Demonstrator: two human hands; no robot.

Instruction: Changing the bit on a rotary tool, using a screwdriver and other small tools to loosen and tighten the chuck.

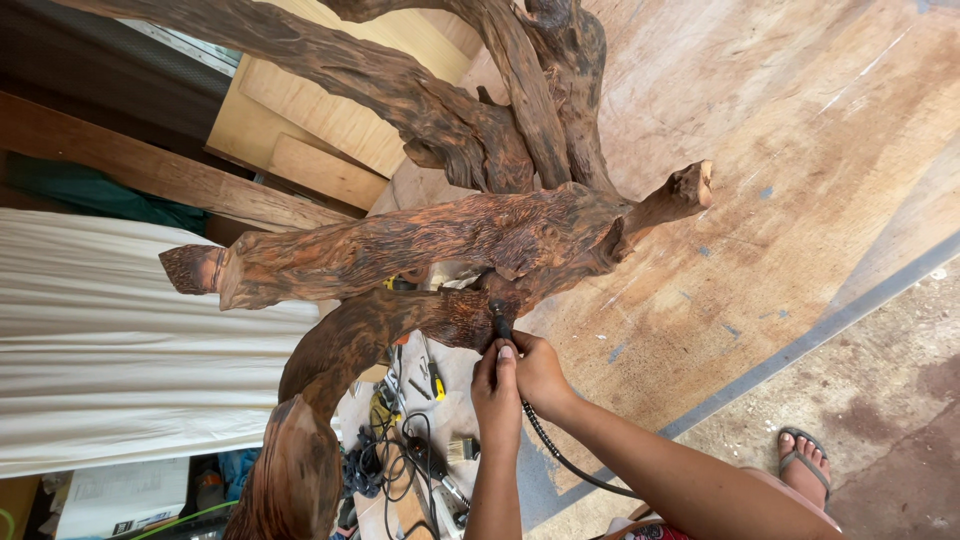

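Seen from above, at the bottom right, a foot in a flip-flop sandal [803,462] rests on the bare concrete floor [900,400]. Two bare forearms reach up from the bottom edge. The left hand [497,392] and right hand [540,372] are pressed together, both clamped around the slim black handpiece of a rotary carving tool [500,326], whose tip touches a big gnarled piece of reddish-brown driftwood [420,250]. A black flexible shaft [560,455] trails back from the handpiece under the right wrist. Below the wood, left of the hands, lie tangled cables and small hand tools [410,430]. The branching wood stands on a plywood sheet [760,180]. Further left are a white cloth [100,350] and wooden boards [320,130].
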